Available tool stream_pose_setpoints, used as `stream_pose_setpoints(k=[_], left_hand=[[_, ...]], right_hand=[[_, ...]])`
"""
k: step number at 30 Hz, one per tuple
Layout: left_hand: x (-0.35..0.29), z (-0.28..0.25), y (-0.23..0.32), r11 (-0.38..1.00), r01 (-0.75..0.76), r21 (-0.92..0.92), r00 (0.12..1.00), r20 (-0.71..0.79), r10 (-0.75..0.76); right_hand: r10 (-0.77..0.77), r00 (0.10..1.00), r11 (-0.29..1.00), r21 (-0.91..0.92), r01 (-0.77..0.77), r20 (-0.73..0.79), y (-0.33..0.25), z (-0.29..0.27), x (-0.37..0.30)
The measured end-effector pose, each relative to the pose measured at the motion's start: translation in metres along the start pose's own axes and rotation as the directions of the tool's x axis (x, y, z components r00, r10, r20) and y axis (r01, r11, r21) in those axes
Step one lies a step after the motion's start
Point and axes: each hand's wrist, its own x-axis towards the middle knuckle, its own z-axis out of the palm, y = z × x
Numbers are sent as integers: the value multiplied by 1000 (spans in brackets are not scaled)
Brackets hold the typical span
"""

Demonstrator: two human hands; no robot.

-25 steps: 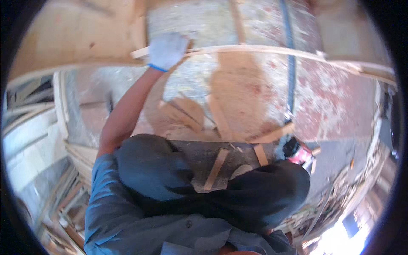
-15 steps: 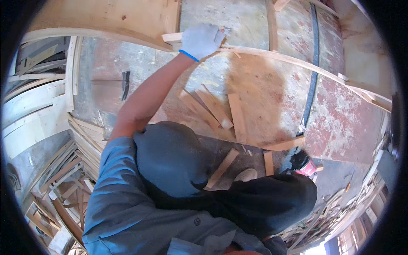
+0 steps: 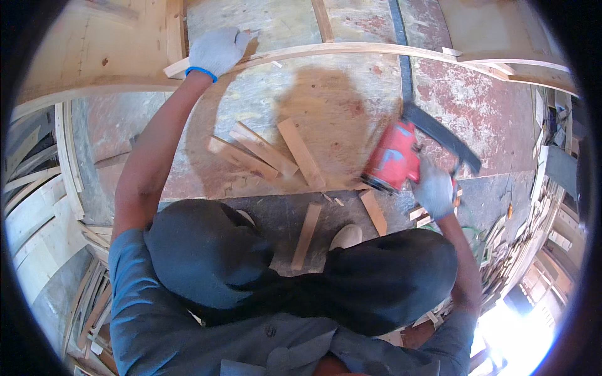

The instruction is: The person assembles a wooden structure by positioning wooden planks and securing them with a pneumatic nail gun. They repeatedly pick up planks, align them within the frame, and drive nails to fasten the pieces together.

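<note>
My left hand (image 3: pixel 216 52), in a white knit glove with a blue cuff, is closed over a long wooden strip (image 3: pixel 351 48) near its left end. The strip runs across the far side, along the edge of a wooden frame. A red and black nail gun (image 3: pixel 394 160) is in my right hand (image 3: pixel 434 192), also gloved, with the fingers wrapped round its handle. The nail gun is raised above the floor at the right, in front of my right knee, apart from the strip and slightly blurred.
Several short wooden offcuts (image 3: pixel 301 153) lie on the stained board (image 3: pixel 232 182) between my knees and the strip. A plywood panel (image 3: pixel 81 56) stands at the far left. Stacked boards (image 3: pixel 37 219) line the left side, and scrap wood (image 3: pixel 523 241) is heaped at the right.
My right hand has come into view, lifting the nail gun from beside my right knee. My left hand stays on the strip. The view has shifted to the right.
</note>
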Motion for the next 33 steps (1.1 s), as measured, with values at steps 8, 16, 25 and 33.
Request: stream_pose_setpoints(k=[8, 16, 25, 33], left_hand=[[-5, 3, -2, 997, 41, 59, 998, -38, -39], [-8, 3, -2, 948, -116, 297, 984, -95, 150], [-6, 14, -2, 913, -159, 375, 968, -121, 218], [-6, 12, -4, 990, -51, 129, 982, -173, 73]], right_hand=[[-487, 867, 844, -314, 435, -106, -25, -10, 134], [-458, 889, 850, -293, 437, -4, -40, -29, 155], [-544, 836, 790, -382, 480, -73, -30, -27, 168], [-431, 902, 847, -348, 402, -9, -45, -32, 162]])
